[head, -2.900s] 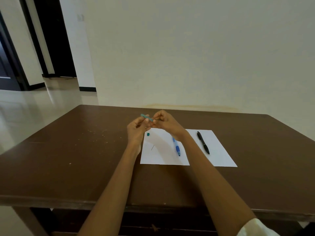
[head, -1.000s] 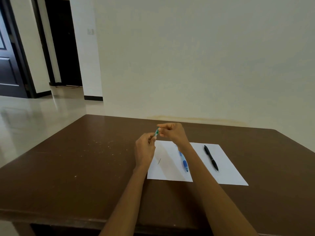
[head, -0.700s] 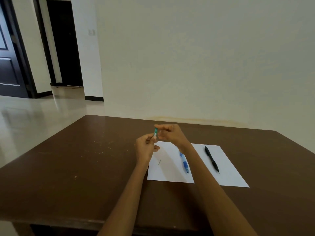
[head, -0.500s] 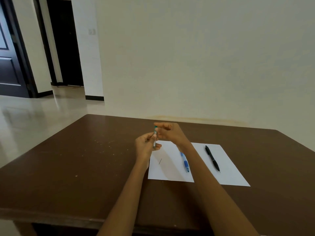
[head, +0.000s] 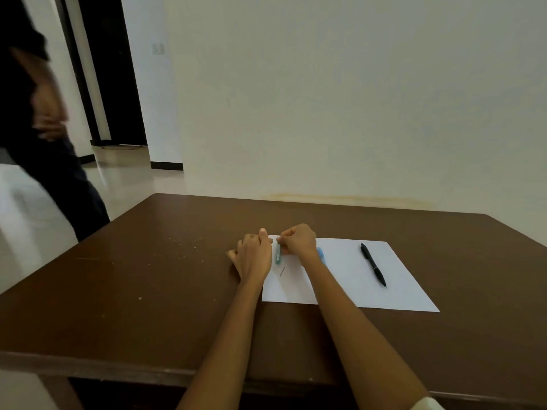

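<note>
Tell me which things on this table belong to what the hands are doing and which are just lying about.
In hand: teal tube, pinched by the right hand; left hand beside it; white paper under it.
Lying about: black pen; blue pen, partly under the right wrist; thin dark sliver on the paper.

No legible text anywhere.

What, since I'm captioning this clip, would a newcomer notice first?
The left hand and right hand meet at the white sheet's far left corner, the right pinching a teal pen piece. A black pen lies further right on it; a blurred person fills the left edge.
</note>
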The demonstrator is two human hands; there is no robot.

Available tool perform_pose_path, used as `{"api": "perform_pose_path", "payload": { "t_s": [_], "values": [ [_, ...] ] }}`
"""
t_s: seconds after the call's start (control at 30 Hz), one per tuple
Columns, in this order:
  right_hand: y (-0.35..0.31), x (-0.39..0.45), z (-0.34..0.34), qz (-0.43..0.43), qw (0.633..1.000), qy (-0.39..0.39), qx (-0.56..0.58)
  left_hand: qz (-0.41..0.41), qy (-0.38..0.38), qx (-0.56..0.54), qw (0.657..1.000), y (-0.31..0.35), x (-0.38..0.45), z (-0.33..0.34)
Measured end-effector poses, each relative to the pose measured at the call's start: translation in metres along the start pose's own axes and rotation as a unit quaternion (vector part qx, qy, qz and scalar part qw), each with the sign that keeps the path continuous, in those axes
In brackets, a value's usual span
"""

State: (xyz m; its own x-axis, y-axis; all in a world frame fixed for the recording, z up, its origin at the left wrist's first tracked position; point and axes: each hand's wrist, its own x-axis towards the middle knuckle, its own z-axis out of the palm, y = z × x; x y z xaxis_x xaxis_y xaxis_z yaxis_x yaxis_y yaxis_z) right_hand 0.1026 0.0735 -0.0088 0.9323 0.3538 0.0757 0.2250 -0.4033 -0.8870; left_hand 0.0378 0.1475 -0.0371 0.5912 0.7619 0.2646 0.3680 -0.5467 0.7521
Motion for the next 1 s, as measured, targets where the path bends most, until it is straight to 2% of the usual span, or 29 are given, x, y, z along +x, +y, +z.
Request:
{"api": "perform_pose_path", "payload": {
  "t_s": [0.13,0.33,0.47,0.53,0.6,0.73,1.0],
  "values": [
    [-0.005,0.001,0.005,-0.022,0.997,0.001,-0.069,0.005,-0.019,0.025,1.0,-0.003,0.001,0.003],
    [-0.004,-0.001,0.006,-0.037,0.994,-0.001,-0.106,0.006,-0.021,0.038,0.999,-0.004,0.0,0.005],
    [-0.01,-0.011,-0.007,-0.076,0.99,-0.006,-0.117,-0.004,-0.01,0.017,1.0,-0.001,-0.002,0.001],
    [-0.014,-0.02,-0.019,-0.092,0.985,-0.036,-0.14,-0.013,0.01,-0.016,1.0,0.001,-0.006,-0.005],
    [-0.015,-0.034,-0.031,-0.12,0.97,-0.087,-0.195,-0.011,0.022,-0.035,0.999,-0.002,-0.012,-0.013],
    [-0.002,-0.066,-0.045,-0.179,0.903,-0.175,-0.349,0.045,-0.012,0.024,0.999,-0.015,-0.027,-0.029],
    [0.008,-0.08,-0.045,-0.197,0.871,-0.179,-0.413,0.053,-0.114,0.095,0.988,-0.009,-0.042,-0.06]
  ]
}}
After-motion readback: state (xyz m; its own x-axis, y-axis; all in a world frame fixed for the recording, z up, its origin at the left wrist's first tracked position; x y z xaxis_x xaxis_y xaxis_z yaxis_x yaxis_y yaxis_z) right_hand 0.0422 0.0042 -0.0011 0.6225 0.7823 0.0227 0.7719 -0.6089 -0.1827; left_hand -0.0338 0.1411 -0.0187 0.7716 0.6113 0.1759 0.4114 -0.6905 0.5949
